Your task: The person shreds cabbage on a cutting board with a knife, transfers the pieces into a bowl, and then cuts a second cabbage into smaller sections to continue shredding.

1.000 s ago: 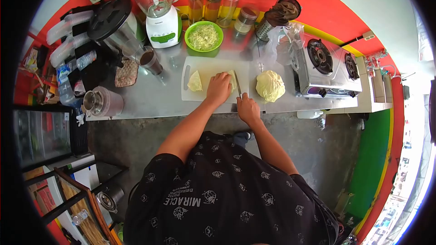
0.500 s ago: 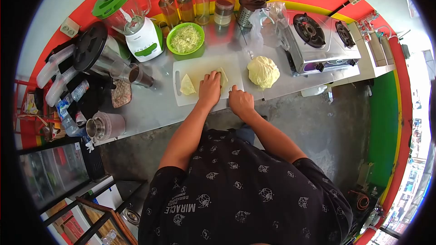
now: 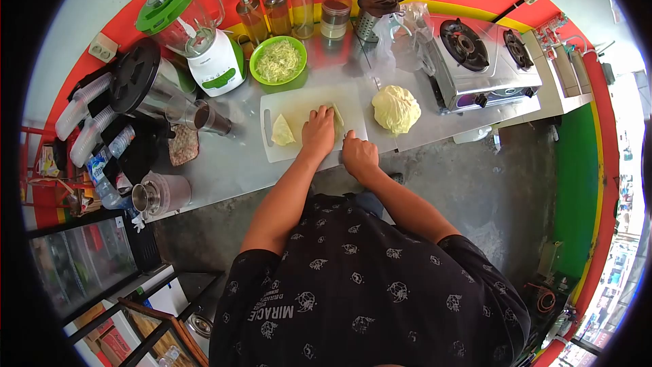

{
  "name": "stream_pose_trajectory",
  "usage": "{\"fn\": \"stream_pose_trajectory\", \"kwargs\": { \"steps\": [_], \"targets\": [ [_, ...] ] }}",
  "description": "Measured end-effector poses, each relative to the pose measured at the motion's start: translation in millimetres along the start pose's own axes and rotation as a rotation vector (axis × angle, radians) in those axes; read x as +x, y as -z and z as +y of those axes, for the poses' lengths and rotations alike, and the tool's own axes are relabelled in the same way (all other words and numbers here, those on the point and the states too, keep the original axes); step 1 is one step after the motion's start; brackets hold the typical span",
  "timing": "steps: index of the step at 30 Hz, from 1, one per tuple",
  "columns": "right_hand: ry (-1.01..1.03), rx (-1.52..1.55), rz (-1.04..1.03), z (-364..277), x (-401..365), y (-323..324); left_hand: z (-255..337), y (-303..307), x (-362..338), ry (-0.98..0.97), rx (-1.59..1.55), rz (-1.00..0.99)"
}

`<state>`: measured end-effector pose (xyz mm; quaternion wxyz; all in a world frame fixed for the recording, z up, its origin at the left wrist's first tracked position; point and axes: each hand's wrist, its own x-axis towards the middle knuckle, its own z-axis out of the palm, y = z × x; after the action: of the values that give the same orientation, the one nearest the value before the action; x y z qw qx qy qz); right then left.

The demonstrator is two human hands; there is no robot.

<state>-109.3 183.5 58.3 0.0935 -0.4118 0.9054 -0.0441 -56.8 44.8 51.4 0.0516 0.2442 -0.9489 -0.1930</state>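
On the white cutting board (image 3: pixel 292 102) my left hand (image 3: pixel 318 133) presses down with bent fingers on a pale piece of cabbage (image 3: pixel 338 117). My right hand (image 3: pixel 360 154) is closed at the board's front right edge around what looks like a knife, its handle hidden in the fist and its blade hard to make out. A loose cabbage wedge (image 3: pixel 282 130) lies on the board left of my left hand. To the right of the board rests a large cabbage head (image 3: pixel 396 109). Behind the board, shredded cabbage (image 3: pixel 278 60) fills a green bowl (image 3: pixel 255 68).
A blender (image 3: pixel 216 61) and several pump bottles (image 3: pixel 277 10) stand along the back of the steel counter (image 3: pixel 231 163). A two-burner gas stove (image 3: pixel 485 61) is at the right. Plastic cups (image 3: pixel 85 105) and a steel-topped jar (image 3: pixel 163 194) sit at the left.
The view has shifted slightly. My left hand's fingers have moved a little on the cabbage piece; my right hand stays near the board's front edge.
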Motion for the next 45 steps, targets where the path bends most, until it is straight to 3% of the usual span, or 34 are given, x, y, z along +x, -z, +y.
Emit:
{"fn": "stream_pose_trajectory", "kwargs": {
  "steps": [13, 21, 26, 38, 45],
  "targets": [
    [-0.041, 0.011, -0.067, -13, 36, 1, 4, 8, 0, 0.03, -0.034, -0.061],
    [-0.002, -0.063, -0.083, -2, 5, -8, 3, 7, 0, 0.045, -0.035, -0.067],
    [0.057, -0.146, -0.035, 15, -24, -18, -2, 1, -1, -0.025, -0.007, 0.043],
    [0.022, -0.022, -0.015, 14, -7, 2, -3, 5, -9, -0.019, -0.08, 0.021],
    [0.017, 0.022, -0.105, -1, 1, 0, -3, 1, -13, -0.015, -0.083, 0.074]
  ]
}}
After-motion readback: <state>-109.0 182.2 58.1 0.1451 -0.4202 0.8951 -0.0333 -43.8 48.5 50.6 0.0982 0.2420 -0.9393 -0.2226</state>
